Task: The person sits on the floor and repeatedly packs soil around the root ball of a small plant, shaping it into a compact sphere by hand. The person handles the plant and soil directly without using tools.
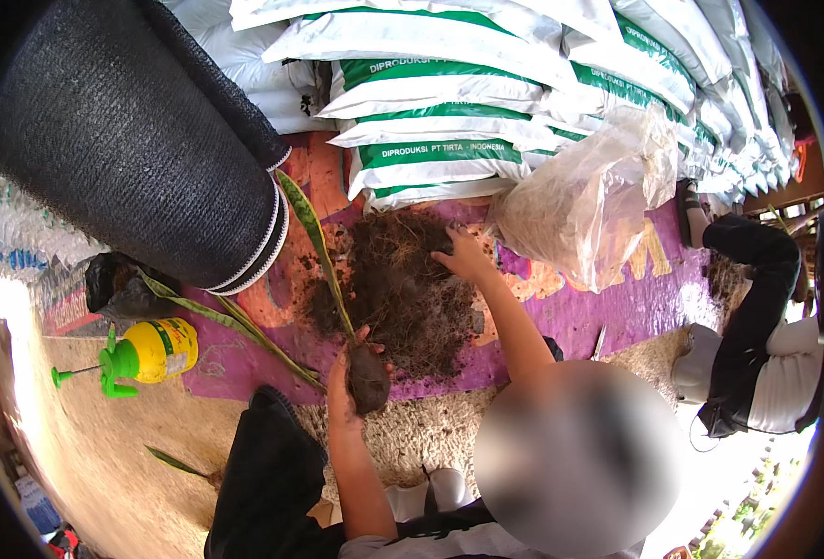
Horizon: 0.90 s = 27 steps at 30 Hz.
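My left hand (341, 373) is closed round the dark root ball (368, 380) of a snake plant. The plant's single long leaf (310, 229), green with yellow edges, points away from me and slightly left over the soil. Just ahead lies a heap of dark soil (402, 289) matted with fibrous roots. At the heap's far right edge my right hand (464, 255) touches the soil, thumb and fingers apart; its fingertips are partly hidden in the soil. To the left, more snake plant leaves (235, 317) lie on the purple and orange mat (221, 368).
Rolled black netting (142, 140) stands at far left, near a yellow spray bottle (165, 350) and a black plastic bag (118, 287). White and green sacks (440, 154) are stacked behind. A clear plastic bag (584, 200) is at right, with another person's leg (756, 256) beyond.
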Tool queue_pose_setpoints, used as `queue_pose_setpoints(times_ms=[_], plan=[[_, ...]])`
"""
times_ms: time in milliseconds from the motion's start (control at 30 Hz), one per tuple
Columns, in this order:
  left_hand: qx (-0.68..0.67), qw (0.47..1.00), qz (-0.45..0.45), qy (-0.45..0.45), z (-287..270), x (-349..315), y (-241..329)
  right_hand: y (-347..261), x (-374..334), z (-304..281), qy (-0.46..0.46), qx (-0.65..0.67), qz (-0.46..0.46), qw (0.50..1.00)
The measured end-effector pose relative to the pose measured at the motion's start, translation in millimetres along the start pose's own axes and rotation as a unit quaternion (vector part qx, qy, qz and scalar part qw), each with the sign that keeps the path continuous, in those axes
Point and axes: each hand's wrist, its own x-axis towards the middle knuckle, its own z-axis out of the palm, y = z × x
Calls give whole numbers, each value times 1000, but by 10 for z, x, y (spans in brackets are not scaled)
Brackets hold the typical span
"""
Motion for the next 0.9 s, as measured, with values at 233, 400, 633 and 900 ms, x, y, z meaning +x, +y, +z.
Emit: queue_pose_setpoints(times_ms=[233,400,633,900], plan=[[7,1000,9,14,0,-12,18,-92,125,-141,74,-72,-49,993],[4,999,14,35,-13,-17,3,-58,164,31,47,-88,-75,992],[20,1000,16,17,-4,-17,22,-5,85,58,58,-91,-57,993],[16,1000,8,24,35,3,-35,-132,-26,-168,-15,22,-11,1000]])
